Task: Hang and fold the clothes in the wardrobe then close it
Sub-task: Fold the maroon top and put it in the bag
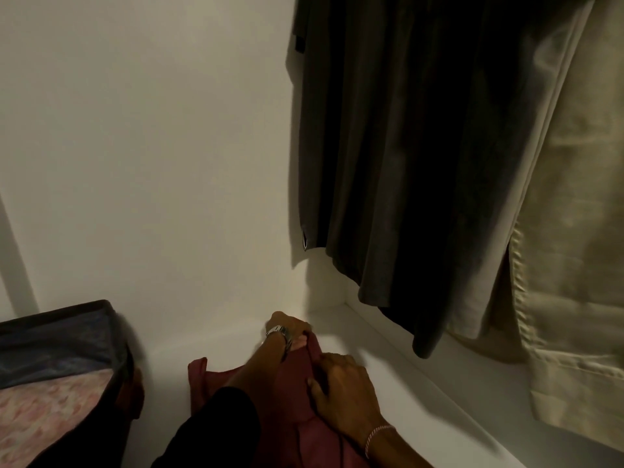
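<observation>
A maroon garment [297,376] lies on the white wardrobe floor [405,366] at the bottom centre. My left hand [290,327], with a metal watch on its wrist, grips the garment's far edge. My right hand [341,383], wearing a pink-and-white thread bracelet, presses down on the cloth, fingers curled into a fold. Above and to the right hang a dark grey garment [405,146] and a beige shirt [574,231]. Part of the maroon cloth is hidden under my arms.
At the lower left stands a dark fabric storage box [57,336] with pink patterned cloth [47,407] in it. The white back wall [152,146] fills the left. The hanging clothes' hems drop close to the floor on the right.
</observation>
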